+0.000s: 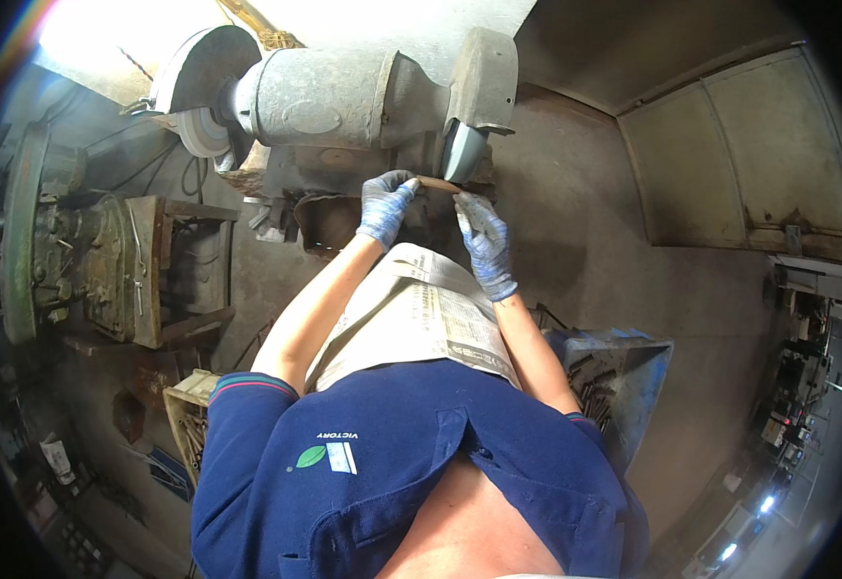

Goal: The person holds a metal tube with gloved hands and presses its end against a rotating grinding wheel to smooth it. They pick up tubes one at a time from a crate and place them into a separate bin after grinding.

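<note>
A slim, brownish, slightly curved metal-looking piece is held level between my two hands; its exact kind does not show. My left hand, in a blue and grey work glove, pinches its left end. Gloved the same way, my right hand grips the right end with closed fingers. The piece lies just below the right grinding wheel of a large grey bench grinder; whether they touch, I cannot tell. The grinder's left wheel sits partly under its guard. Printed paper covers my lap.
To the right of my lap stands a blue crate with several dark metal pieces. A yellowish crate with similar pieces is at my left. Heavy greenish machinery fills the left side. A large metal panel rises at the right.
</note>
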A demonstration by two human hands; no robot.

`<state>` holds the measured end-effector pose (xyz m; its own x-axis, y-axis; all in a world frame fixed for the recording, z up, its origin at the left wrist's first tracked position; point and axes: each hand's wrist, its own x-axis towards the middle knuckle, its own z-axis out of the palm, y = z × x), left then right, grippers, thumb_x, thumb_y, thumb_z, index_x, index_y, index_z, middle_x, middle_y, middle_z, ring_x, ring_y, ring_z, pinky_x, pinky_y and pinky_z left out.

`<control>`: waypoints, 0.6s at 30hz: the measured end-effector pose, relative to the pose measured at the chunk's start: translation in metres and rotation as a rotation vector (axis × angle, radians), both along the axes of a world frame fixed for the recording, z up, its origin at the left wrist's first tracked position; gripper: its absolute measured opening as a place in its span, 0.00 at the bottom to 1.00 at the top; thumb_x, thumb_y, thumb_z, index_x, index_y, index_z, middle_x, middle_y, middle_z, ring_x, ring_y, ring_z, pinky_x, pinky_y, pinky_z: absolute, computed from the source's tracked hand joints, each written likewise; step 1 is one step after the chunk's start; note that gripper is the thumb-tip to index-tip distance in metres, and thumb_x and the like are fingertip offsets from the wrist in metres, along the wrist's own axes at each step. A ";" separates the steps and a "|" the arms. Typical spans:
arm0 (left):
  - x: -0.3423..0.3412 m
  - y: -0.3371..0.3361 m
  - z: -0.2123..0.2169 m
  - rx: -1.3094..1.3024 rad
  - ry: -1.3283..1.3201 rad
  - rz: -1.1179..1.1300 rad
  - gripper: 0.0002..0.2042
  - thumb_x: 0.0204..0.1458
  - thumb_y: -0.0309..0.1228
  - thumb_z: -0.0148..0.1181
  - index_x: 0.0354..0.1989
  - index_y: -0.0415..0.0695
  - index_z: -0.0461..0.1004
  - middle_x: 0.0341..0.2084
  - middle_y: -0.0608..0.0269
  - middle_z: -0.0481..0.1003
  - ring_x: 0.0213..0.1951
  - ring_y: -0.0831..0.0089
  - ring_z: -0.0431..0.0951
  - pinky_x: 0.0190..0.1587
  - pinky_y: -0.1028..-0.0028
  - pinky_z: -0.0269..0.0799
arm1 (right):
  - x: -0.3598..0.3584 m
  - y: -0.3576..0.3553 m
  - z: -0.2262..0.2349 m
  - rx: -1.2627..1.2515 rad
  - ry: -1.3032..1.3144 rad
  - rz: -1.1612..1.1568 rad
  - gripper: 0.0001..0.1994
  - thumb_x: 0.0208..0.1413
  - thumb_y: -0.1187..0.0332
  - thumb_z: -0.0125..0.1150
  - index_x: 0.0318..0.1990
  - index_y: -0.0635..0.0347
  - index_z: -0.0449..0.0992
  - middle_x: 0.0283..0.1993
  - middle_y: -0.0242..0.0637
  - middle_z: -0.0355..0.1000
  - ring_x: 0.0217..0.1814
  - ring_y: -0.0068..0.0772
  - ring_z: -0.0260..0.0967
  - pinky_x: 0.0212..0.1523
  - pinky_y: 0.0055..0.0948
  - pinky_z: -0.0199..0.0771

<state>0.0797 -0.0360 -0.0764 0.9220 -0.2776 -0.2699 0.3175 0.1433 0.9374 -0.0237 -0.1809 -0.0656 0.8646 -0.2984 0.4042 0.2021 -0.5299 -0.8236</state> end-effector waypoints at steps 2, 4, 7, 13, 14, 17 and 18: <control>0.006 0.007 -0.010 0.008 0.031 0.013 0.03 0.50 0.23 0.57 0.31 0.36 0.76 0.23 0.66 0.76 0.24 0.81 0.71 0.28 0.81 0.68 | 0.005 0.006 0.001 0.005 -0.018 0.042 0.10 0.53 0.77 0.56 0.43 0.64 0.76 0.43 0.41 0.74 0.48 0.33 0.70 0.50 0.27 0.67; 0.008 0.008 -0.009 0.016 0.037 0.000 0.03 0.51 0.23 0.56 0.30 0.37 0.75 0.22 0.66 0.75 0.24 0.80 0.72 0.28 0.80 0.68 | 0.005 0.005 0.001 0.009 -0.001 0.044 0.10 0.53 0.77 0.55 0.44 0.65 0.76 0.43 0.40 0.74 0.48 0.32 0.70 0.50 0.26 0.68; 0.000 -0.001 0.009 0.054 -0.006 -0.047 0.03 0.51 0.23 0.57 0.29 0.37 0.76 0.22 0.67 0.75 0.24 0.82 0.70 0.27 0.81 0.66 | -0.001 -0.004 -0.008 0.115 0.065 0.026 0.11 0.55 0.77 0.53 0.45 0.67 0.74 0.44 0.40 0.74 0.48 0.30 0.70 0.50 0.26 0.68; -0.007 -0.030 0.005 0.111 -0.055 -0.087 0.05 0.50 0.23 0.57 0.29 0.35 0.77 0.21 0.64 0.76 0.22 0.81 0.72 0.26 0.79 0.68 | -0.016 -0.030 -0.021 0.400 0.136 0.022 0.12 0.58 0.73 0.51 0.48 0.69 0.72 0.48 0.42 0.71 0.48 0.30 0.69 0.53 0.29 0.68; -0.007 -0.030 0.003 0.065 0.001 -0.081 0.05 0.50 0.23 0.57 0.29 0.35 0.77 0.22 0.64 0.76 0.22 0.81 0.72 0.26 0.79 0.69 | -0.016 -0.031 -0.021 0.393 0.151 0.024 0.12 0.58 0.74 0.51 0.48 0.69 0.72 0.48 0.41 0.71 0.48 0.30 0.69 0.54 0.29 0.68; -0.005 -0.021 0.011 0.024 0.078 -0.069 0.05 0.50 0.23 0.57 0.30 0.34 0.76 0.22 0.63 0.76 0.22 0.79 0.73 0.26 0.80 0.70 | -0.011 -0.024 -0.022 0.408 0.163 0.033 0.12 0.58 0.74 0.50 0.48 0.69 0.72 0.47 0.41 0.71 0.49 0.30 0.69 0.54 0.29 0.68; -0.003 -0.016 0.019 0.072 0.047 -0.064 0.05 0.50 0.24 0.57 0.31 0.34 0.76 0.22 0.63 0.76 0.22 0.79 0.73 0.25 0.80 0.71 | -0.008 -0.019 -0.019 0.424 0.165 0.043 0.12 0.58 0.74 0.50 0.48 0.69 0.72 0.47 0.41 0.71 0.49 0.30 0.69 0.54 0.29 0.68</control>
<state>0.0768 -0.0522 -0.0579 0.8891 -0.3137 -0.3334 0.3673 0.0542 0.9285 -0.0320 -0.1997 -0.0845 0.9225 -0.3700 0.1101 0.0648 -0.1328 -0.9890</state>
